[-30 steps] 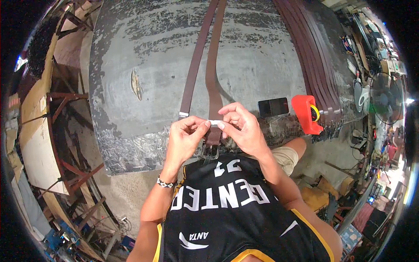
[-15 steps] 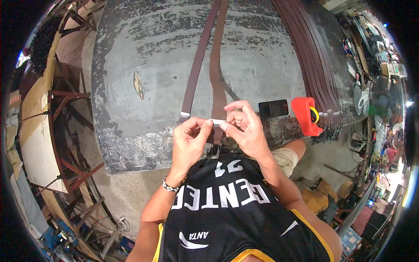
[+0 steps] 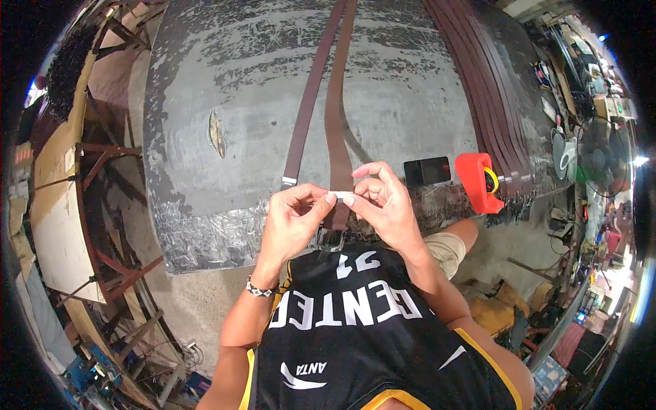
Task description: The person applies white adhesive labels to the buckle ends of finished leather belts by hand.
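Note:
A long brown strap (image 3: 336, 123) runs down the table to its near edge, with a narrow white band (image 3: 342, 195) across it near the end. My left hand (image 3: 297, 220) pinches the band's left end between thumb and fingers. On the opposite end, my right hand (image 3: 388, 210) presses with its thumb, its upper fingers curled and raised. Left of it lies a darker strap (image 3: 305, 130) with a similar white band near its end. What sits under my fingertips is hidden.
A black phone (image 3: 427, 171) and a red tape dispenser (image 3: 476, 184) with a yellow-cored roll are to the right. Beyond them lies a bundle of dark brown straps (image 3: 488, 96). The grey worn table (image 3: 239, 137) has a tape-covered near edge. A fan (image 3: 603, 160) stands at far right.
My thumbs have come closer together on the white band. My left wrist has shifted slightly left, and the brown strap has moved a little to the left near my hands.

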`<control>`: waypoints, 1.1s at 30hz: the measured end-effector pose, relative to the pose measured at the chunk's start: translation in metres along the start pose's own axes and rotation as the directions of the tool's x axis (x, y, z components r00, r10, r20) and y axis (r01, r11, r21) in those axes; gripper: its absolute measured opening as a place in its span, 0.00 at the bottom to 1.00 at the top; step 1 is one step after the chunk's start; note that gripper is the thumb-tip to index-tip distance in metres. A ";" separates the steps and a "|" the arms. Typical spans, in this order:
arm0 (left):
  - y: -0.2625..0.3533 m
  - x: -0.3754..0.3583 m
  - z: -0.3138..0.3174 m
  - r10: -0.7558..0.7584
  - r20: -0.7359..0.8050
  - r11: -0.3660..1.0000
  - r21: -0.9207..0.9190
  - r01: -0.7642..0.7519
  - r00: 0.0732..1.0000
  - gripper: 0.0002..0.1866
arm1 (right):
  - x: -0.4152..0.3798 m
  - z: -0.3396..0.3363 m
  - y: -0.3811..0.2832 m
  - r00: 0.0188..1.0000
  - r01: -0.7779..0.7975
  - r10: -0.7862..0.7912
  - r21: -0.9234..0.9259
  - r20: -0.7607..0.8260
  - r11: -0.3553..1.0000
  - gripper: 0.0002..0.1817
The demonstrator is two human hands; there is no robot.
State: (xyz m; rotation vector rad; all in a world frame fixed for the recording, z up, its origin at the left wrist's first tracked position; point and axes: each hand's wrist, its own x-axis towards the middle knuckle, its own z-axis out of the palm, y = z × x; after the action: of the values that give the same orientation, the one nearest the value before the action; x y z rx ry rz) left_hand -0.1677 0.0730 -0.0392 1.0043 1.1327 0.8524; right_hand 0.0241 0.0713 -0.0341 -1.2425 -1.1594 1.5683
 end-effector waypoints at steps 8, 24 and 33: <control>-0.002 -0.001 0.001 0.011 -0.023 0.998 -0.068 -0.013 1.000 0.07 | -0.002 -0.003 0.000 0.996 -0.078 0.080 -0.052 0.044 0.996 0.06; 0.003 -0.004 0.006 -0.015 -0.003 0.994 -0.110 0.015 1.000 0.07 | -0.008 -0.005 0.001 0.999 -0.015 0.016 -0.023 0.042 1.000 0.07; 0.006 -0.002 0.001 0.004 0.065 0.997 -0.083 0.002 0.998 0.08 | -0.004 -0.003 0.006 0.999 -0.002 -0.002 0.089 0.047 0.996 0.07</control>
State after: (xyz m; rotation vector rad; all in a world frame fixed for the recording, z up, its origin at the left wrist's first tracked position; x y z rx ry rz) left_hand -0.1672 0.0731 -0.0333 0.9571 1.0338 0.8551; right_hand 0.0271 0.0665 -0.0389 -1.1526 -1.1062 1.6390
